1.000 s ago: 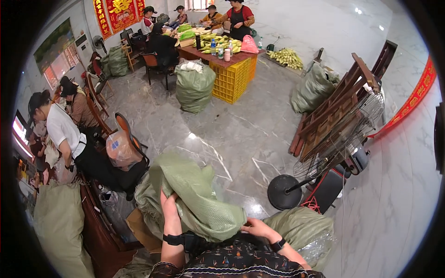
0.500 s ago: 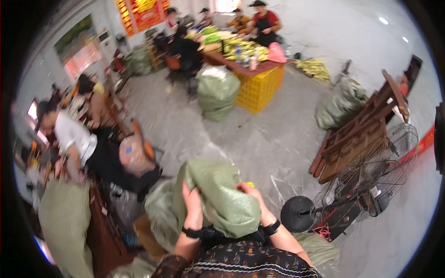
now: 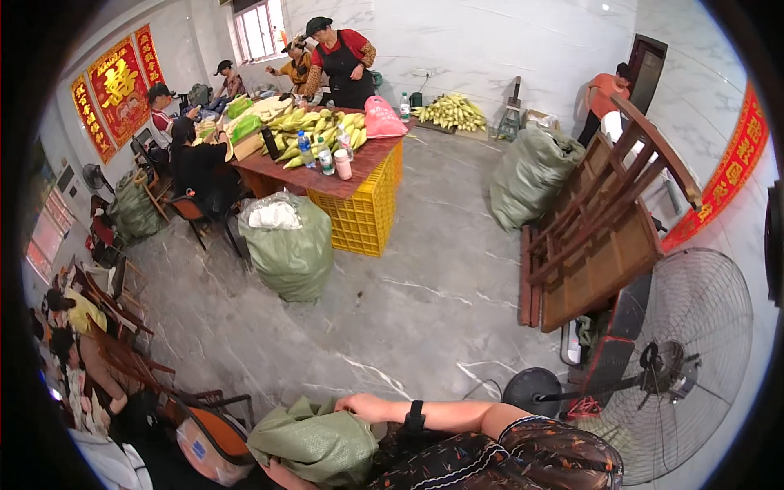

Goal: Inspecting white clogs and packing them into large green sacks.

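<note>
A bunched green woven sack (image 3: 314,445) is held low in front of my body, at the bottom of the view. My right hand (image 3: 365,406) grips its upper right edge, fingers curled over the fabric; a black band circles that wrist. Of my left arm only a bit of forearm shows beneath the sack. The left hand itself is hidden by the fabric, so its fingers do not show.
A full green sack (image 3: 290,253) stands beside a yellow crate (image 3: 363,208) supporting a table piled with yellow-green ears. Another sack (image 3: 531,175) leans near stacked wooden furniture (image 3: 600,265). A large fan (image 3: 670,367) stands right. Chairs (image 3: 216,437) and several people are left.
My view has swung to the right. The sack, previously held up between both hands, now sits lower and further left, more crumpled. The left hand has gone out of sight behind it.
</note>
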### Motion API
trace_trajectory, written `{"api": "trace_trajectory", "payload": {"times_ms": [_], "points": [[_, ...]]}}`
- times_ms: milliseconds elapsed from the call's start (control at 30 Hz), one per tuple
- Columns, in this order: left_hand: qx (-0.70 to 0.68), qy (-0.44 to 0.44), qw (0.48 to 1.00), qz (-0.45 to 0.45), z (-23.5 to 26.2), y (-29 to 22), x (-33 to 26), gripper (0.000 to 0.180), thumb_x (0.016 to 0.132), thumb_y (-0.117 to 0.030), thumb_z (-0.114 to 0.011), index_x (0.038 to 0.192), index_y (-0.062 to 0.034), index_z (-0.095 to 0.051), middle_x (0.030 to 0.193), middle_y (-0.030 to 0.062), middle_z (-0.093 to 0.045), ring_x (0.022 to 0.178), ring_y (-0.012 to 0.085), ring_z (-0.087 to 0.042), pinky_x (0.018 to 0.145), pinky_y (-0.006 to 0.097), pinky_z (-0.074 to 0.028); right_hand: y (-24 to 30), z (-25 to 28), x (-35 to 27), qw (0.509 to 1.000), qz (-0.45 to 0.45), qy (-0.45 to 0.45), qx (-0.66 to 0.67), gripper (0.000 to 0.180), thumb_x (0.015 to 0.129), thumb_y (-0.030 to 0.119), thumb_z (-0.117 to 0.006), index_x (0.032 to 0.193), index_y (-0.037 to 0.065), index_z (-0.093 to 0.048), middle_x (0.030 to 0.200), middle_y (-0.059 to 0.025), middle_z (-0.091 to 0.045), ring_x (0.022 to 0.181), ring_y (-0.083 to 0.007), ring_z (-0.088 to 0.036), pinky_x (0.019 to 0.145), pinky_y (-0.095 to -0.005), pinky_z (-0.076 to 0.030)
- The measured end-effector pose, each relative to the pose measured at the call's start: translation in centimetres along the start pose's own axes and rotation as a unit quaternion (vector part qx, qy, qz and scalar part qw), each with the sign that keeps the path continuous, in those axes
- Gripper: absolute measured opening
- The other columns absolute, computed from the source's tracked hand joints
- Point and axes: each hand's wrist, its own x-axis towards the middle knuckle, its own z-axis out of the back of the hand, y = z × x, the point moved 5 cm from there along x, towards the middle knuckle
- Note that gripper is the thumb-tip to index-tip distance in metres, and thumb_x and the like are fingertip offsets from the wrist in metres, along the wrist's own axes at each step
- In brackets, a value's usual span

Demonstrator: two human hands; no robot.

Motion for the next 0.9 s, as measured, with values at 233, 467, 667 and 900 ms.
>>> {"api": "trace_trajectory", "payload": {"times_ms": [233, 467, 667, 900], "points": [[0.036, -0.137, 0.99, -0.021, 0.7, -4.4, 12.0, 0.038, 0.079, -0.003, -0.049, 0.116, 0.0051, -0.053, 0.114, 0.0122, -0.058, 0.096, 0.0226, -0.057, 0.085, 0.034, -0.045, -2.6, 7.5, 12.6, 0.997, -0.044, 0.064, -0.016, 0.038, 0.083, 0.036, -0.064, 0.108, 0.008, -0.061, 0.095, -0.0112, -0.067, 0.086, -0.0266, -0.064, 0.076, -0.0356, -0.05], [-0.101, -0.258, 0.96, -0.046, -5.9, -7.4, 19.2, 0.038, 0.076, 0.002, -0.052, 0.114, 0.0012, -0.056, 0.105, 0.0073, -0.062, 0.094, 0.019, -0.058, 0.083, 0.03, -0.046, -8.3, 16.2, 27.6, 0.971, -0.123, 0.181, 0.1, 0.032, 0.087, 0.025, -0.066, 0.109, 0.002, -0.062, 0.095, -0.005, -0.067, 0.085, -0.0122, -0.062, 0.073, -0.0271, -0.049], [-0.138, -0.378, 0.916, -0.008, -7.3, -8.0, 23.5, 0.04, 0.076, 0.002, -0.052, 0.116, 0.0006, -0.054, 0.102, 0.0092, -0.062, 0.091, 0.0197, -0.059, 0.081, 0.029, -0.047, -4.9, 17.8, 42.6, 0.962, -0.071, 0.259, 0.055, 0.027, 0.088, 0.021, -0.065, 0.108, 0.002, -0.062, 0.092, -0.0041, -0.066, 0.086, -0.0124, -0.063, 0.073, -0.0256, -0.048], [-0.195, -0.422, 0.885, -0.018, -7.0, -8.2, 33.0, 0.038, 0.078, 0.006, -0.049, 0.115, 0.0004, -0.055, 0.103, 0.0074, -0.063, 0.093, 0.0187, -0.059, 0.08, 0.029, -0.047, 1.1, 14.6, 56.5, 0.937, -0.022, 0.338, 0.084, 0.025, 0.087, 0.013, -0.064, 0.108, -0.001, -0.059, 0.09, -0.0035, -0.064, 0.084, -0.0105, -0.06, 0.077, -0.0251, -0.048]]}}
